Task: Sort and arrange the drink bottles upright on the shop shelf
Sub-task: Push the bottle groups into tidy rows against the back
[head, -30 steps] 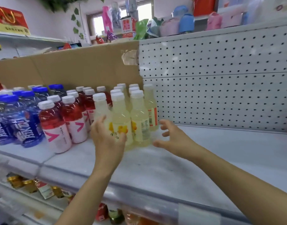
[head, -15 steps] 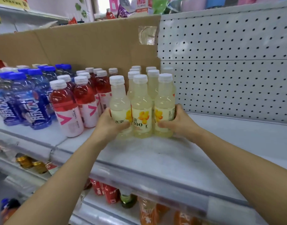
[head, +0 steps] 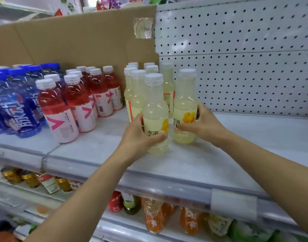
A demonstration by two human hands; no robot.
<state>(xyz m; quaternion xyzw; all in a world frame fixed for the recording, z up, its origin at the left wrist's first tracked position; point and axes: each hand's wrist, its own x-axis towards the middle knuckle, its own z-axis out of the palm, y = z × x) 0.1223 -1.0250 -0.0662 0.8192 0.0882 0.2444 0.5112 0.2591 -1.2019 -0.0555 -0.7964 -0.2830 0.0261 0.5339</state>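
Head view: our left hand (head: 139, 137) grips the front yellow bottle (head: 156, 114), right hand (head: 204, 124) grips the neighbouring yellow bottle (head: 184, 109); both upright on the shelf (head: 237, 154).

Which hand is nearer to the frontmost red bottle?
Left. The left hand grips a pale yellow bottle right of the red bottle; the right hand holds a second yellow bottle farther right.

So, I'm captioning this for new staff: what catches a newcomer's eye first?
On the shelf, the left hand grips the nearer yellow bottle and the right hand grips the farther yellow bottle, both upright. To their left stand red bottles, then blue bottles, before a cardboard sheet.
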